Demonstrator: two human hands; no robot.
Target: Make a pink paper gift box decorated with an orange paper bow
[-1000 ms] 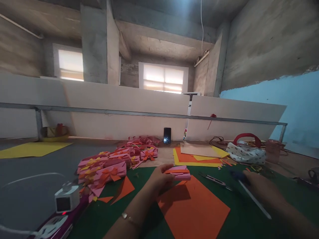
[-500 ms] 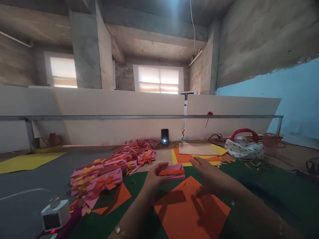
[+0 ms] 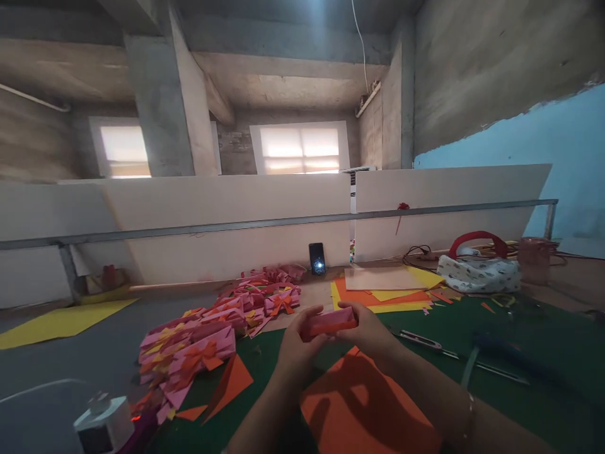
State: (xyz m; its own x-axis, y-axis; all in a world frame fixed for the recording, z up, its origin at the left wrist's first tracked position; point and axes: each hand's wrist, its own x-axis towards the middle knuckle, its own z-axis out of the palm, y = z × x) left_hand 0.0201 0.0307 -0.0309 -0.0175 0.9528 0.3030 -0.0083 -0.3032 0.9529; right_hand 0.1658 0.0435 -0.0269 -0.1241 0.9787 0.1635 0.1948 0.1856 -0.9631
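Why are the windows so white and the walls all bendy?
Head view: the windows are washed out by daylight behind them; the wide lens bows the rail and walls; both hands holding the paper piece cast dark shadows on the orange sheet; the tools at the right edge look blurred.

Your hands grip a folded piece (image 3: pixel 329 323) of matt paper, pink with an orange band. Under it lies a smooth matt orange paper sheet (image 3: pixel 363 410) on a dull green mat (image 3: pixel 520 340). The pile of bows (image 3: pixel 212 328) is creased paper too. Cutter (image 3: pixel 420 340) looks metal, slight sheen. The pouch (image 3: pixel 477 274) is printed cloth. Walls (image 3: pixel 472 63) are rough bare concrete.
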